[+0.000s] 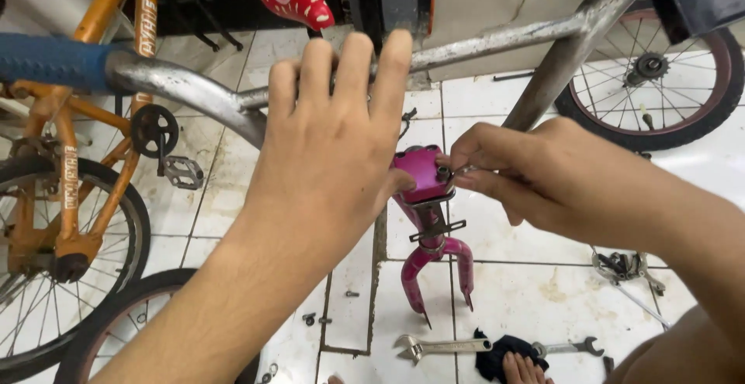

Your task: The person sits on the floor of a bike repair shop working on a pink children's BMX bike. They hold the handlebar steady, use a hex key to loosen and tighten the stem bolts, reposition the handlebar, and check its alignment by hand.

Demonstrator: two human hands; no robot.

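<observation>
Nearest, two hands work at one pink stem (421,173) that tops a pink fork (436,269) with two blades, held at mid-scene above the tiled floor (535,291). The left hand (330,147) lies spread wide over the steel handlebar (194,89), its thumb against the stem. The right hand (516,170) pinches a small metal key (458,171) at the stem's bolt; its tip is hidden. On the floor below lie two wrenches (442,346), one partly under a dark rag (504,351). Farther left stands one orange bicycle (85,120), cut off by the edge. Far right, one small wheel (660,81) is partly hidden by the bar.
</observation>
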